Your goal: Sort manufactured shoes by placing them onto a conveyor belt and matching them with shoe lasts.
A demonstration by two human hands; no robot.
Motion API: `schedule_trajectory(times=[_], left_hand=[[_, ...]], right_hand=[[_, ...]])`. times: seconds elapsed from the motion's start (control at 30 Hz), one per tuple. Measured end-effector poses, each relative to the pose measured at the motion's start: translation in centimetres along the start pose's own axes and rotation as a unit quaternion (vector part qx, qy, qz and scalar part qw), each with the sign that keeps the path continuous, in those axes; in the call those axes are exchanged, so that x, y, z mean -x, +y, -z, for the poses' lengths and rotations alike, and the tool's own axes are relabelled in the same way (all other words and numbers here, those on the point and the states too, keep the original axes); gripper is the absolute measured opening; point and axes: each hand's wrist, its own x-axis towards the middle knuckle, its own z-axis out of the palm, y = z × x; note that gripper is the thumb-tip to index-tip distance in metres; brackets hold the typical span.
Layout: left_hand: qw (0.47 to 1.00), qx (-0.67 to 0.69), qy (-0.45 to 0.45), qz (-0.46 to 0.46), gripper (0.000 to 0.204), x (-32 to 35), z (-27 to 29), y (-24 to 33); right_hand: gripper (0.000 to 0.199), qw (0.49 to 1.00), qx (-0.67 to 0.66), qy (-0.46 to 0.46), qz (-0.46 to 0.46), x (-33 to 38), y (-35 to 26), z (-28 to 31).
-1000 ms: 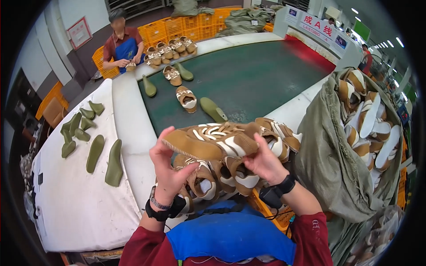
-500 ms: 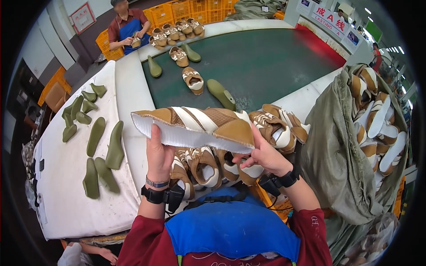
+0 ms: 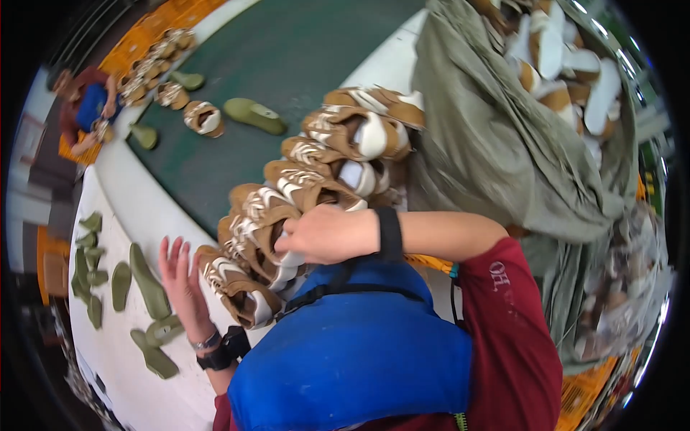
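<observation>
A row of brown-and-white lace-up shoe uppers (image 3: pixel 248 212) runs along the near edge of the table, just beyond my apron. My right hand (image 3: pixel 327 233) reaches across to the left. Its fingers are curled at the opening and heel of one shoe upper (image 3: pixel 282 269) in this row, though the fingertips are partly hidden and blurred. Left of the row, my left hand (image 3: pixel 185 287) is raised with its fingers spread and holds nothing. It is close to the leftmost shoe upper (image 3: pixel 233 284). Several green shoe lasts (image 3: pixel 149 282) lie on the white-covered table beside it.
A dark green belt (image 3: pixel 287 57) stretches beyond the row, carrying a green last (image 3: pixel 254 116) and a shoe upper (image 3: pixel 203 118). A large grey-green sack (image 3: pixel 474 122) full of uppers stands at the right. A co-worker (image 3: pixel 90 108) in a blue apron is at the far left.
The shoe upper held up in both hands is no longer raised. My left hand has let go and opened; my right has come down to the row. The view has turned right.
</observation>
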Motion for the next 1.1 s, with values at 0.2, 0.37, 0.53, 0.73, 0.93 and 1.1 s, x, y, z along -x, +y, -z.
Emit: schedule_trajectory(times=[0.2,0.37,0.53,0.73,0.93,1.1], left_hand=[[0.997,-0.038,-0.061,-0.016,0.04,0.5,0.2,1.0],[0.991,-0.045,-0.123,-0.006,0.033,1.1,-1.9,1.2],[0.977,-0.057,-0.205,-0.015,0.029,2.0,-4.7,1.6],[0.972,-0.051,-0.23,-0.012,0.029,2.8,-4.9,2.0],[0.97,-0.084,-0.227,-0.016,0.025,2.5,-6.1,2.0],[0.97,-0.098,-0.223,-0.021,0.024,2.8,-6.5,2.2]], right_hand=[[0.042,0.982,-0.141,0.122,0.034,4.6,0.9,4.3],[0.032,0.952,-0.189,0.203,-0.129,11.8,1.3,10.0],[0.031,0.849,-0.166,0.446,-0.231,19.9,2.2,16.5],[0.024,0.572,0.164,0.667,-0.448,36.0,8.4,20.4],[0.064,0.423,0.255,0.469,-0.732,51.3,10.9,17.5],[0.075,0.434,-0.106,0.647,-0.617,46.4,8.8,16.5]])
